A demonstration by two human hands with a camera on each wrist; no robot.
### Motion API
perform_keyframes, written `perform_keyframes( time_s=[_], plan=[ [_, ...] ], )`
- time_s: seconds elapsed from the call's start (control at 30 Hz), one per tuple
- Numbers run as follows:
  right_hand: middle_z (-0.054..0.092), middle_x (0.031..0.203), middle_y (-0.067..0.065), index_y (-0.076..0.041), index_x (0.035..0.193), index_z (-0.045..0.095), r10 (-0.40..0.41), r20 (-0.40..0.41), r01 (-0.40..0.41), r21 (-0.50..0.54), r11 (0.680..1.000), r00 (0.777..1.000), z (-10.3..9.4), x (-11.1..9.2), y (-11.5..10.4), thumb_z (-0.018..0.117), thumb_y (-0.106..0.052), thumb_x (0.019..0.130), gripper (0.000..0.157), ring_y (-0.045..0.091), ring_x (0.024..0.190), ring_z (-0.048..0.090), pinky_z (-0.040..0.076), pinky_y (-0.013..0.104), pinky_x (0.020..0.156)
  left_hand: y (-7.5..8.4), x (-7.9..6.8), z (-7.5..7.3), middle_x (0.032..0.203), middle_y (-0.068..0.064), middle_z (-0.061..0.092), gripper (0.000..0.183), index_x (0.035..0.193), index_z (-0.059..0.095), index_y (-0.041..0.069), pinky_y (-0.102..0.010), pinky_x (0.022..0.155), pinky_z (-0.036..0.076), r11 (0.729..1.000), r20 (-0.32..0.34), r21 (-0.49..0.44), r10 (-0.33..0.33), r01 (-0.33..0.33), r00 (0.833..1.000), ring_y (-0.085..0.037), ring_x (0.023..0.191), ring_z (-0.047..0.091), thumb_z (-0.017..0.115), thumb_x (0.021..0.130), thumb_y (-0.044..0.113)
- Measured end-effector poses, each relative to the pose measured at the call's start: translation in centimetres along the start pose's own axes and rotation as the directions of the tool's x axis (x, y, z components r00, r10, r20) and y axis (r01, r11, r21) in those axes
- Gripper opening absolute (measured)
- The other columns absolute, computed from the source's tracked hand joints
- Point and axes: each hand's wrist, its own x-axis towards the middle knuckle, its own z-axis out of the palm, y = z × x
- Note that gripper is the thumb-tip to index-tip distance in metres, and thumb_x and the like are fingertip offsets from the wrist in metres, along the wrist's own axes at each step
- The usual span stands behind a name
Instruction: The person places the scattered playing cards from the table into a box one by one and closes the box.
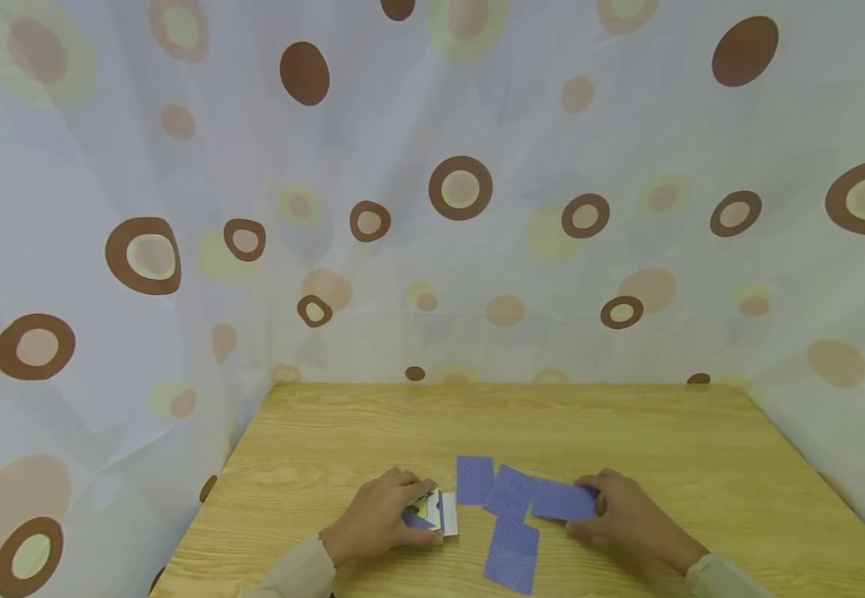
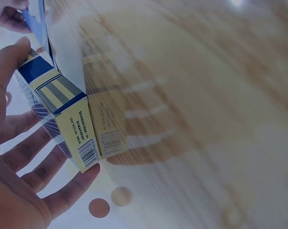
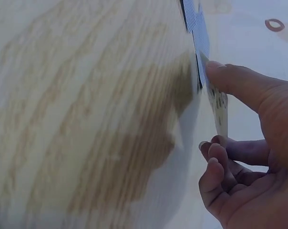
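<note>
My left hand grips a playing card box on the table, thumb on one side and fingers along the other. The box is cream and blue with a barcode on its end, and a white flap sticks out toward the right. To its right, my right hand pinches a playing card by its right end, blue patterned back up and tilted off the table. Some dark print shows on its underside in the right wrist view. Left of that card lie three more face-down cards: one upright, one slanted, one nearer me.
Both hands work near the front of a wood-grain table. A pale curtain with brown, peach and yellow spots hangs behind the table and along both sides.
</note>
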Motion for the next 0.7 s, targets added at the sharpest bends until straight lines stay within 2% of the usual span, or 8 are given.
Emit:
perform_keyframes(
  time_s=[0.2, 0.43, 0.7],
  plan=[
    [0.058, 0.099, 0.005, 0.006, 0.131, 0.064, -0.016, -0.022, 0.017, 0.023, 1.000, 1.000, -0.8, 0.1, -0.1, 0.088, -0.043, 0.080, 0.075, 0.014, 0.074, 0.050, 0.045, 0.027, 0.061, 0.0, 0.1, 0.0, 0.120, 0.002, 0.068, 0.079, 0.137, 0.067, 0.016, -0.019, 0.070, 0.045, 1.000, 0.015, -0.001, -0.009, 0.009, 1.000, -0.006, 0.096, 0.053, 0.069, 0.082, 0.074],
    [0.059, 0.102, 0.004, 0.003, 0.130, 0.065, -0.068, -0.032, 0.068, 0.003, 0.998, 0.997, -0.8, 0.4, -0.9, 0.086, -0.046, 0.081, 0.072, 0.010, 0.074, 0.049, 0.045, 0.026, 0.061, 0.0, 0.2, -0.2, 0.121, 0.001, 0.069, 0.079, 0.137, 0.067, 0.017, -0.019, 0.070, 0.045, 1.000, 0.015, 0.002, -0.009, 0.009, 1.000, -0.006, 0.095, 0.054, 0.070, 0.082, 0.073],
    [0.060, 0.106, 0.006, 0.005, 0.130, 0.065, -0.105, -0.046, 0.105, -0.014, 0.994, 0.993, -0.2, 0.9, -1.7, 0.087, -0.044, 0.081, 0.073, 0.008, 0.071, 0.047, 0.044, 0.025, 0.059, 0.1, 0.1, -0.2, 0.120, 0.000, 0.069, 0.079, 0.136, 0.067, 0.017, -0.020, 0.071, 0.047, 1.000, 0.016, 0.001, -0.008, 0.008, 1.000, -0.007, 0.095, 0.055, 0.072, 0.081, 0.073]
  ],
)
